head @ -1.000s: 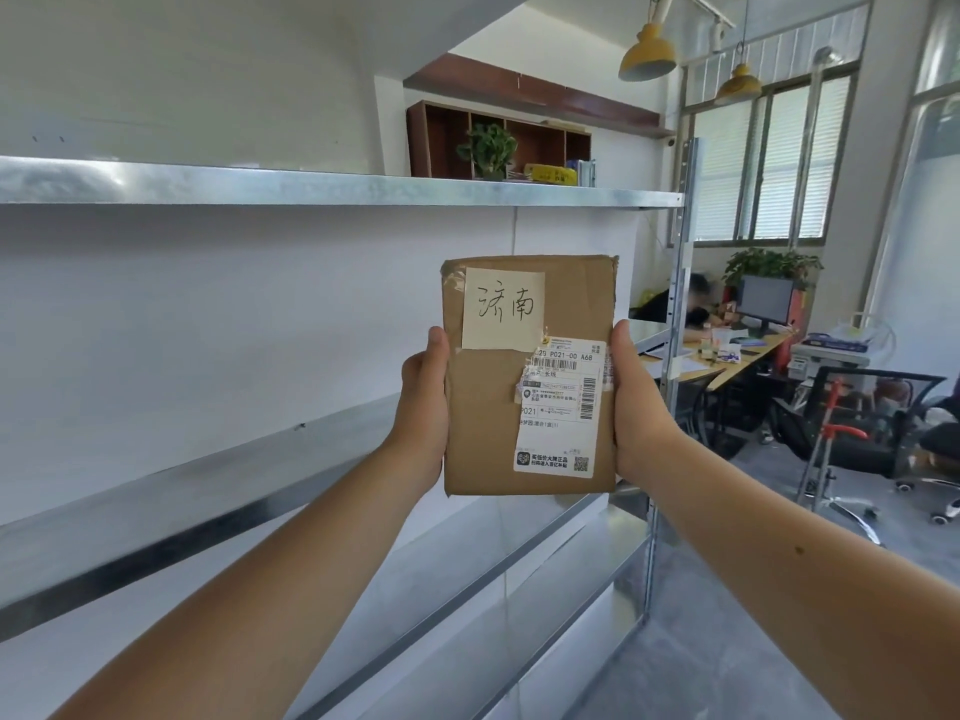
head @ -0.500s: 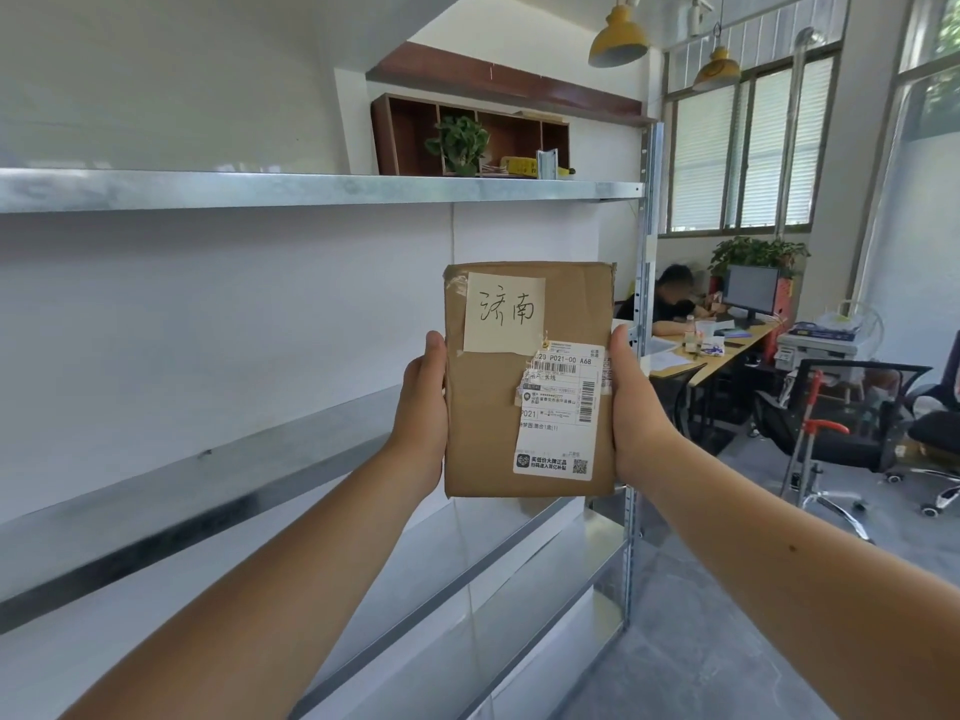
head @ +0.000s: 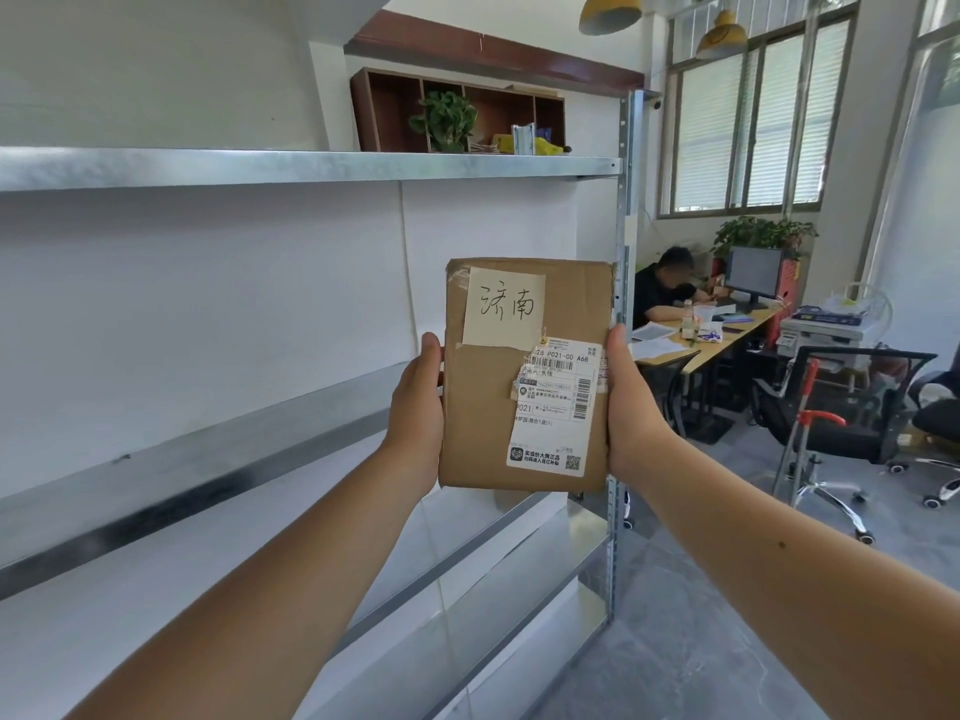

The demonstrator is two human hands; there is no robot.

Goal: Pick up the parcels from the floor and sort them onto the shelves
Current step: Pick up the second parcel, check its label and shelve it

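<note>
A flat brown cardboard parcel (head: 483,407) stands upright in the air in front of me, with a pale handwritten note at its top and a white shipping label at its lower right. My left hand (head: 415,407) grips its left edge and my right hand (head: 631,407) grips its right edge, both arms stretched out. Behind and left of it runs a metal rack: a top shelf (head: 311,166), a middle shelf (head: 182,475) and a lower shelf (head: 467,558), all bare in view.
The rack's upright post (head: 621,304) stands just behind the parcel's right side. Beyond it a person sits at a desk (head: 701,345) with a monitor. A black office chair (head: 852,407) and a red-handled frame stand on the grey floor at right.
The view has swung slightly to the right, so the rack's post and far end have shifted left. The parcel stays held upright between both hands at about the same place.
</note>
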